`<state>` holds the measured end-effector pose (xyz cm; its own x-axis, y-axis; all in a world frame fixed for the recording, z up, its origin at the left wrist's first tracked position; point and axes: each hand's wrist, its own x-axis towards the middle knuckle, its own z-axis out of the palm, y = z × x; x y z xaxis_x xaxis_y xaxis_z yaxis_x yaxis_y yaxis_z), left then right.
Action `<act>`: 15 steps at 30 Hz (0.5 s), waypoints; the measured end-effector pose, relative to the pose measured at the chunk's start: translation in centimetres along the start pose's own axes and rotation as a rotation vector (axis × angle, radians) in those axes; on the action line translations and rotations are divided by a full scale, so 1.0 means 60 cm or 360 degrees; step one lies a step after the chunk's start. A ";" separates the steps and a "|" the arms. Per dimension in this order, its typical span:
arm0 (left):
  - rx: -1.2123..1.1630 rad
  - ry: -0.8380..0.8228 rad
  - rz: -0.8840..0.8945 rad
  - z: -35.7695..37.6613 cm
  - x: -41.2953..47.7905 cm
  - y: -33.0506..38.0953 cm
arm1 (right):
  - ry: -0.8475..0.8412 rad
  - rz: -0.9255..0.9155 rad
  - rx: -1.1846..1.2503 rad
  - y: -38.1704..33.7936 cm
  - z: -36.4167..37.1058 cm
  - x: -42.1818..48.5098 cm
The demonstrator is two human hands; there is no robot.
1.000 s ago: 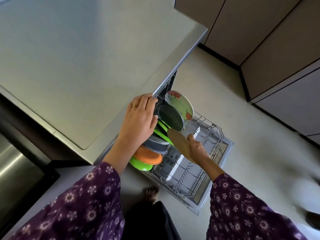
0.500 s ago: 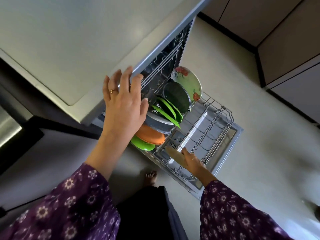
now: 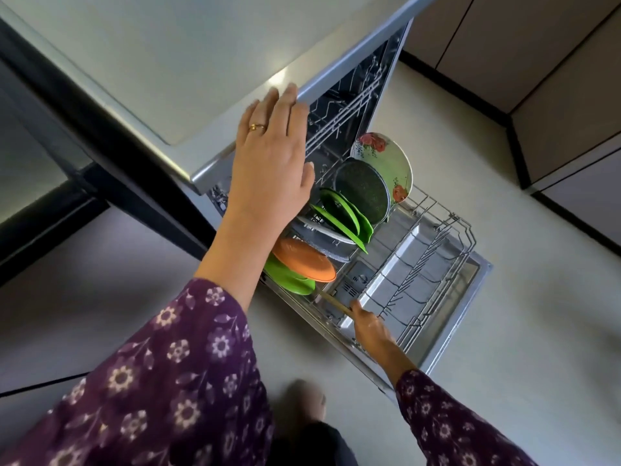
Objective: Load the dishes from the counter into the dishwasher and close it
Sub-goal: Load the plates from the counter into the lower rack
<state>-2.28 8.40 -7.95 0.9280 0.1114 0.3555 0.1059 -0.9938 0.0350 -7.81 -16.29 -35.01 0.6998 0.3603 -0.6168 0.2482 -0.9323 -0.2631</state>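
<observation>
The dishwasher's lower rack [image 3: 447,250] is pulled out over its open door [image 3: 470,297]. Upright in its left side stand a floral plate [image 3: 393,159], a dark plate [image 3: 364,193], green plates [image 3: 346,215], a grey dish [image 3: 322,233], an orange plate [image 3: 302,260] and a green plate [image 3: 289,280]. My right hand [image 3: 369,327] reaches down at the rack's near edge and holds a thin wooden utensil [image 3: 332,301] that points towards the green plate. My left hand [image 3: 268,163] rests with straight fingers on the front edge of the counter [image 3: 168,62].
The right half of the rack holds only bare wire tines. Pale floor [image 3: 521,381] surrounds the door. Brown cabinets [image 3: 537,62] line the far right wall. A dark oven front [image 3: 40,163] sits at the left. My foot [image 3: 305,401] stands by the door's near corner.
My right hand has moved from beside the plates down to the rack's near edge, lowering the wooden utensil. My left hand slid along the counter edge and its fingers straightened.
</observation>
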 end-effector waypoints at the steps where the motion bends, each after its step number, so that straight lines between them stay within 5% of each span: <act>1: 0.0021 0.0009 0.0019 0.001 -0.001 -0.002 | -0.0005 0.0017 0.0006 -0.003 0.008 0.002; 15: 0.0097 -0.0019 0.0085 0.003 -0.002 -0.007 | 0.0031 0.0174 0.0071 0.056 0.068 -0.005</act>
<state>-2.39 8.78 -8.16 0.9372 0.0589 0.3439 0.0776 -0.9961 -0.0409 -9.91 -19.41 -38.74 0.7341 0.2552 -0.6292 0.1397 -0.9636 -0.2279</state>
